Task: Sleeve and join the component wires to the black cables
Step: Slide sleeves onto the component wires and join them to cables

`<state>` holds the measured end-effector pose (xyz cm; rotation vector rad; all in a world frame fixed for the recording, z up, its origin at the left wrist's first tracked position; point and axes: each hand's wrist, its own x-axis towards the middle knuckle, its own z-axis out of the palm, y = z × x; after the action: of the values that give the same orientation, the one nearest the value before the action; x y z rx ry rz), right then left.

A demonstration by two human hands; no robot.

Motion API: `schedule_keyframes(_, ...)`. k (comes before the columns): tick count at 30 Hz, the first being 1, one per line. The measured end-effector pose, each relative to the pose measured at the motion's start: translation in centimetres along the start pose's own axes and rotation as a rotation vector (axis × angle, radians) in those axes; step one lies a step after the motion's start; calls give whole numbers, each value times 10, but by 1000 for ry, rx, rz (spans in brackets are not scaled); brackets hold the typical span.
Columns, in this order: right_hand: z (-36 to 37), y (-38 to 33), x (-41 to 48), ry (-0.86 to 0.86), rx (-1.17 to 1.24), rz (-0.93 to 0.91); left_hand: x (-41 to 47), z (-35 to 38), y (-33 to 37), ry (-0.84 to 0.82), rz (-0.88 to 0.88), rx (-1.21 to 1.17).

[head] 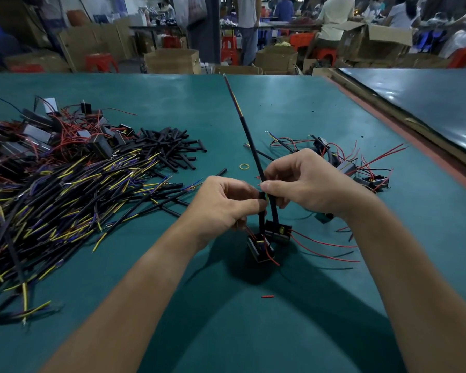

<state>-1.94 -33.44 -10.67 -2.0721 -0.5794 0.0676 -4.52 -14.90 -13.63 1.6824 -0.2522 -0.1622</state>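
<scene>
The left hand [223, 208] and right hand [307, 184] met almost knuckle to knuckle above the desk [145, 103], the left pinching a sleeve [261, 212] over a component [260, 246] and the right pinching the long cable [244, 127] that rose away from them. The join was hidden between the fingertips, so it was probably only half made. A slack pinch could have let the thin wire [267, 200] slip from the sleeve, the component's weight could have dragged the join apart, or the red leads [323, 243] could have snagged.
</scene>
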Motion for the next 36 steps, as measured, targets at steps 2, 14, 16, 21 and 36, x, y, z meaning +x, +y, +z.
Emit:
schedule_keyframes(2,0,0,0,13,33,2,0,0,0,13,10,-19)
schedule_keyframes(14,3,0,0,74,236,30,-1,0,2,-14,-29,-66)
schedule_keyframes(16,6,-1,1,98,258,29,-1,0,2,-10,-28,-64)
schedule_keyframes(21,6,0,2,153,237,15,-1,1,1,-2,-17,-74)
schedule_keyframes(36,7,-4,2,145,201,-31,1,-1,-1,38,17,-20)
